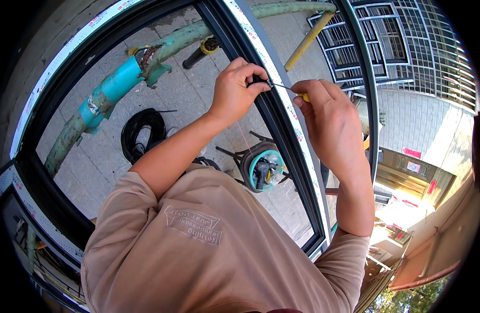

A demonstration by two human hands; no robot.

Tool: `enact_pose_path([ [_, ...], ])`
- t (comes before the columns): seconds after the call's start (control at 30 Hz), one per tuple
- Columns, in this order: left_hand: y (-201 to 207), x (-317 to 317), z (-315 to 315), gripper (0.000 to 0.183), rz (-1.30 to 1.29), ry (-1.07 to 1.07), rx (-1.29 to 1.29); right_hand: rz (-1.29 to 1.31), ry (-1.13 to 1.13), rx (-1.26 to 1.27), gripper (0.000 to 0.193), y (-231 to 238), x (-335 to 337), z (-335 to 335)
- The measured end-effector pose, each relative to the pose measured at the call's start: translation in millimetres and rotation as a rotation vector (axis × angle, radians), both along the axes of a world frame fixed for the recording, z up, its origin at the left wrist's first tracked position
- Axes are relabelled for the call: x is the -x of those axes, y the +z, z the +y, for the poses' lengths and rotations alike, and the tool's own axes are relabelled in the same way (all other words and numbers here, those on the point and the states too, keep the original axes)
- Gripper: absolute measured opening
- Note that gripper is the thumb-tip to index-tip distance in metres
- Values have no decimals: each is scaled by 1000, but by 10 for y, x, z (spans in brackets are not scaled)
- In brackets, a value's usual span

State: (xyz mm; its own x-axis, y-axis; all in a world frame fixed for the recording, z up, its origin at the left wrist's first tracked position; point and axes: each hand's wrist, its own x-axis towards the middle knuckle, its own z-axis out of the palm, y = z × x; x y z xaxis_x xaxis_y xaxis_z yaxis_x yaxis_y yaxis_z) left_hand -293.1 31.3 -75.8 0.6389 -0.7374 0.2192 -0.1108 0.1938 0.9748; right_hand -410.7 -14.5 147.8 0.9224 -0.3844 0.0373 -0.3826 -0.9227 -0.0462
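Note:
My left hand point(232, 93) is closed in a pinch over a dark bar of the window frame point(281, 122). Between its thumb and forefinger is a small black piece point(257, 80), mostly hidden, whose kind I cannot make out. From the right, my right hand point(331, 117) grips a screwdriver point(304, 97) by its yellow handle. The thin dark shaft points left, its tip at the small piece by my left fingertips. White protective film with red print covers the bar's edge. A thin pinkish string point(242, 135) hangs below my left hand.
Teal-wrapped padded pipe point(117, 81) runs beneath the frame. A black coil point(143, 133) lies on the paving. Below the bar, a teal bucket point(252, 169) holding a drill point(263, 171) sits on a dark stool. More frames point(373, 41) are stacked at the far right, near a pale brick wall point(407, 112).

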Motion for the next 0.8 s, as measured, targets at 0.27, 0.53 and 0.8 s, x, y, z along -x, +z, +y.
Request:
enact_pose_path([
  [0.27, 10, 0, 11, 23, 3, 17, 28, 151, 95, 338, 28, 184, -101, 69],
  [0.53, 11, -56, 7, 22, -12, 1, 49, 210, -54, 32, 28, 210, -215, 28],
  [0.8, 23, 9, 16, 22, 6, 17, -10, 111, 11, -111, 19, 264, -180, -97],
])
